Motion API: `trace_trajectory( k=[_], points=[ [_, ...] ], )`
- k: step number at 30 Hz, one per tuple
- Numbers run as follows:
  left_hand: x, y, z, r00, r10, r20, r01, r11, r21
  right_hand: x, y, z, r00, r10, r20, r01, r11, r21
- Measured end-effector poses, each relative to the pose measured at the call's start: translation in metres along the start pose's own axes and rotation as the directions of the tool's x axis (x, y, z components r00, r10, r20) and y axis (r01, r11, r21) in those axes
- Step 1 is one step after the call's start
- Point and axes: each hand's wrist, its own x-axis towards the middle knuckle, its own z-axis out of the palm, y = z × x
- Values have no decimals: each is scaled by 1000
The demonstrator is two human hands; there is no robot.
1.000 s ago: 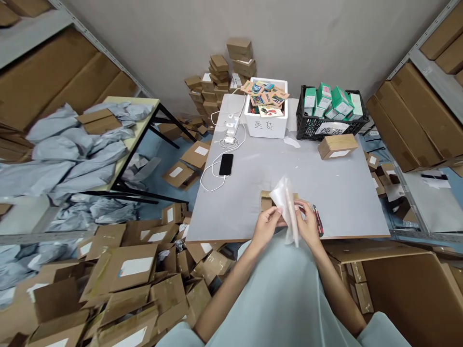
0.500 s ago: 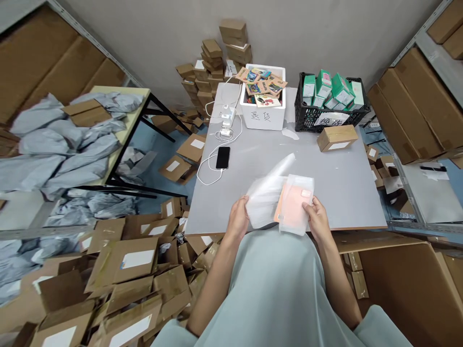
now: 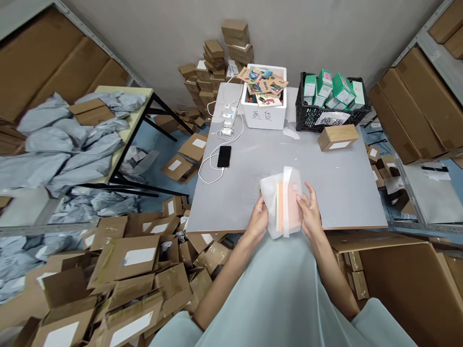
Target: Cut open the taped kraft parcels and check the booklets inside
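Veiling its peach contents [image 3: 293, 206], a translucent packet [image 3: 285, 202] is above the table [image 3: 235, 202]'s near edge. The left hand [image 3: 258, 219] clamps its fingers on it; the right hand [image 3: 310, 212]'s grip is unclear. Beyond, a white tub [image 3: 265, 123] holds card packs [image 3: 264, 87], a black crate [image 3: 303, 119] green boxes [image 3: 340, 90].

It is a parcel storeroom or packing room, by the look of it. Opened, labelled cartons [image 3: 112, 260] lie heaped between 7 and 8 o'clock, and grey mailing bags [image 3: 83, 159] cover much of a yellowish surface [image 3: 137, 115] at 9. Metal shelving [image 3: 436, 54] at 10 and 2 o'clock carries big brown boxes [image 3: 423, 96]. On the grey surface [image 3: 253, 159] stand a hand-lettered white bin [image 3: 277, 123] at 1 o'clock and a hand-lettered black crate [image 3: 306, 121] at 2.
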Motion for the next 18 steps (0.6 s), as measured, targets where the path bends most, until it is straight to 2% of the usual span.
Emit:
trace_trajectory(
  k=[3, 7, 9, 11, 14, 18],
  points=[
    [-4, -7, 3, 998, -44, 48, 41, 998, 58, 2, 10, 0, 1000, -22, -19, 21, 998, -52],
    [-10, -9, 4, 986, -68, 150, 69, 998, -5, 2, 18, -2, 1000, 27, -5, -28, 994, -106],
    [-12, -8, 6, 970, -56, 238, 58, 998, -1, 0, 18, -1, 994, 103, 44, -101, 994, -41],
    [-12, -8, 9, 964, -12, 264, -2, 999, 53, -4, 16, 1, 977, 176, 122, -183, 982, 54],
    [-8, -13, 11, 988, 23, 156, -46, 988, 148, -9, 13, 6, 953, 247, 174, -278, 943, 185],
    [-2, -23, 7, 995, 73, -62, -61, 983, 174, -10, 11, 8, 957, 268, 111, -290, 888, 357]
  ],
)
